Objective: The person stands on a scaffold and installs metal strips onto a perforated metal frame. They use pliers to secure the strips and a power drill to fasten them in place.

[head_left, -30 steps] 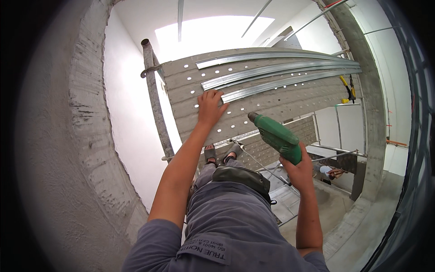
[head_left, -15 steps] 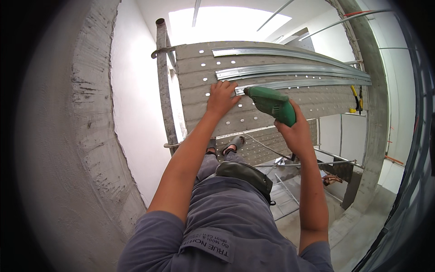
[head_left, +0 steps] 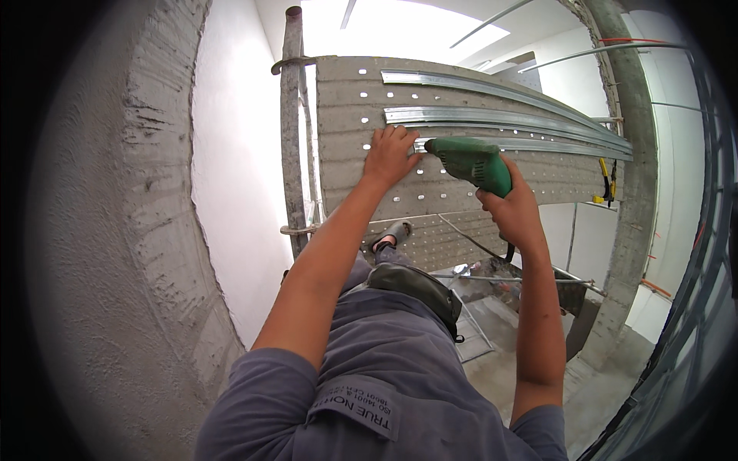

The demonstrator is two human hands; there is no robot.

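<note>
My right hand [head_left: 516, 206] is wrapped round the handle of a green power drill [head_left: 467, 160]. The drill's nose points left, at the near end of the closest metal channel [head_left: 523, 144]. My left hand [head_left: 390, 156] is at that same end, its fingers bent over it and its thumb beside the drill tip. How the fingertips grip the metal is partly hidden. Just beyond lie more silver metal channels [head_left: 461, 117], and another channel [head_left: 477, 83] stretches along the far side. All rest on a grey perforated scaffold plank [head_left: 346, 173].
A scaffold pole [head_left: 292, 115] stands at the plank's left end. Yellow-and-black hand tools [head_left: 607, 181] lie near the right end, by a concrete column [head_left: 636, 207]. A lower perforated plank [head_left: 438, 242] carries my foot, with a cable [head_left: 473, 240] above it. Below is a floor with a metal frame.
My view has shifted, so the planks and pole appear farther right. My hands keep their places at the channel end, with the drill still against or close to it. One foot has left view.
</note>
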